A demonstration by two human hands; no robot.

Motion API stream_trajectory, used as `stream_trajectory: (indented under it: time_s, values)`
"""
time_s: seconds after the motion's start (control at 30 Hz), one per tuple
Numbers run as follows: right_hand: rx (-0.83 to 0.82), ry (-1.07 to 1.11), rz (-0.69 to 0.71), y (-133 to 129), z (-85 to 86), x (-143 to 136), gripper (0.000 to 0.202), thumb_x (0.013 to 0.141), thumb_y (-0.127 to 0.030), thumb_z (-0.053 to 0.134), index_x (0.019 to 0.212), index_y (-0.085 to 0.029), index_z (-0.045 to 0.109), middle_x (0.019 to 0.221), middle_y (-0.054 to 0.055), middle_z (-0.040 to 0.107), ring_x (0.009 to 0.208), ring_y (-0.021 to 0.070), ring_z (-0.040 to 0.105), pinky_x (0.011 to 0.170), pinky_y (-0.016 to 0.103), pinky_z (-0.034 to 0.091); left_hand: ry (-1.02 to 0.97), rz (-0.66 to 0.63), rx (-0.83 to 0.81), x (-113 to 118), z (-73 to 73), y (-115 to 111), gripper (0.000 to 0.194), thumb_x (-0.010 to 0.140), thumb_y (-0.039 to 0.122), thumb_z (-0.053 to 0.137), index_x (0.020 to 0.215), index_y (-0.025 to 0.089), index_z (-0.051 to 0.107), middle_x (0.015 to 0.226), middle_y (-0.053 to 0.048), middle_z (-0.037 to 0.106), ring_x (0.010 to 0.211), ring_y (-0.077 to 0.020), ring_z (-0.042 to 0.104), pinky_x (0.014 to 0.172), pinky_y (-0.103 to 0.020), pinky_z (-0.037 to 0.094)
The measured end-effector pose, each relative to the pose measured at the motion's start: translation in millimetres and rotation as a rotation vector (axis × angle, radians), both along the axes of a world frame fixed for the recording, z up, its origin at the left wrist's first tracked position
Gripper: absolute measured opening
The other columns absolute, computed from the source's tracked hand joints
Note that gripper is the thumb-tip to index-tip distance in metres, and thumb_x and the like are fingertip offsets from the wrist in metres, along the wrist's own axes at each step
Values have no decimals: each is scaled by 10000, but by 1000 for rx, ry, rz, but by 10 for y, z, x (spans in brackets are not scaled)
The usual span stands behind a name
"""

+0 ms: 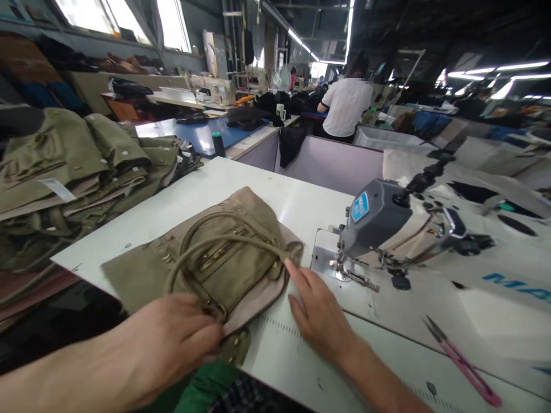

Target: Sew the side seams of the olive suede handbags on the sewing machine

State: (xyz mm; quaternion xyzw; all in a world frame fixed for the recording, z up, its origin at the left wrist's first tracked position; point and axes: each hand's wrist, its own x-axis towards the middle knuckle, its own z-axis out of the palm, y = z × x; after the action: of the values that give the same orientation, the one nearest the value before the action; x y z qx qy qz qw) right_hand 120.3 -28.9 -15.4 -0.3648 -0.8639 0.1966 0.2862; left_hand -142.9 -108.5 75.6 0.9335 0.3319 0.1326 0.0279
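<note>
An olive-green fabric bag (235, 272) with two rope-like handles and a zip lies flat on the white sewing table. Its paler lining or back panel shows along the edges. My left hand (181, 338) is closed on the bag's near edge, beside the lower end of a handle; the fingertips are partly hidden. At the bag's right side, my right hand (318, 310) touches the handle's end with an outstretched index finger. The thumb of that hand stands apart from the fingers, and nothing is gripped in it. Just right of the bag is the grey-and-white sewing machine (379, 218).
Pink-handled thread snips (467, 364) lie at the table's right. Several olive bags are heaped in a pile (73, 166) to the left. A dark thread spool (218, 144) stands behind the table's far corner. Farther back, a person in a white shirt (346, 106) faces away.
</note>
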Motion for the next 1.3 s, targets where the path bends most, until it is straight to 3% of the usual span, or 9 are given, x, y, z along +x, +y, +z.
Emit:
stream_trajectory:
  time_s: [0.17,0.3,0.4,0.57,0.67,0.8,1.0,1.13,1.3]
  values:
    - [-105,176,-87,502,-21,-348,440,902,-177,398,1315,-156,551,1122,120,680,1025,256,641,932,463,533,61,130,-118,305,432,1100,187,946,340,526,902,175,601,746,-18,638,652,-170,590,563,-266,383]
    - [-76,224,-193,80,-88,-57,373,921,-192,380,1212,-173,614,1140,116,671,1061,252,635,931,439,535,-176,175,153,304,423,1756,269,914,225,513,1158,118,555,1179,-140,610,1059,-226,590,885,-344,456]
    - [-17,153,-246,-387,-137,253,396,924,-181,413,1287,-208,568,1261,98,617,1163,234,590,982,408,516,-140,69,306,195,168,1726,282,960,231,396,1174,160,565,1234,-134,578,1157,-254,521,991,-423,384]
    - [-1,35,-261,-647,-141,333,462,925,-144,402,1376,-206,481,1355,101,554,1260,229,519,1041,428,488,135,98,35,218,-401,1468,581,879,488,575,1339,149,469,1217,-159,569,1081,-292,569,890,-410,449]
    - [22,-7,-230,-644,-162,164,520,899,-129,416,1418,-159,419,1410,137,498,1316,258,460,1076,483,455,197,234,-67,359,-430,1537,729,797,490,664,1403,179,401,1199,-148,562,1071,-324,566,875,-441,444]
    - [96,-57,-228,-715,-201,-48,645,851,-88,429,1480,-137,295,1453,168,444,1375,306,379,1100,588,392,205,264,-124,504,-367,1818,532,784,551,668,1155,181,578,1162,-129,555,1078,-326,538,939,-462,395]
    - [20,-80,-240,-832,-160,31,726,878,-130,438,1535,-151,128,1557,178,273,1422,323,297,1083,579,419,71,255,-159,535,-580,1860,295,869,453,591,949,174,537,1070,-96,574,1041,-262,534,859,-367,441]
    - [-42,-99,-145,-811,-68,186,806,832,-146,477,1536,-96,89,1597,184,161,1470,333,153,1117,600,346,47,177,-221,429,-407,1595,249,910,436,513,865,194,480,793,-12,592,723,-177,561,656,-273,415]
    - [-96,-155,170,-673,129,-4,860,671,-196,609,1457,1,322,1562,213,264,1474,368,74,1182,594,161,-27,238,-81,220,252,1435,215,894,408,513,925,198,483,751,-2,579,627,-160,519,605,-279,379]
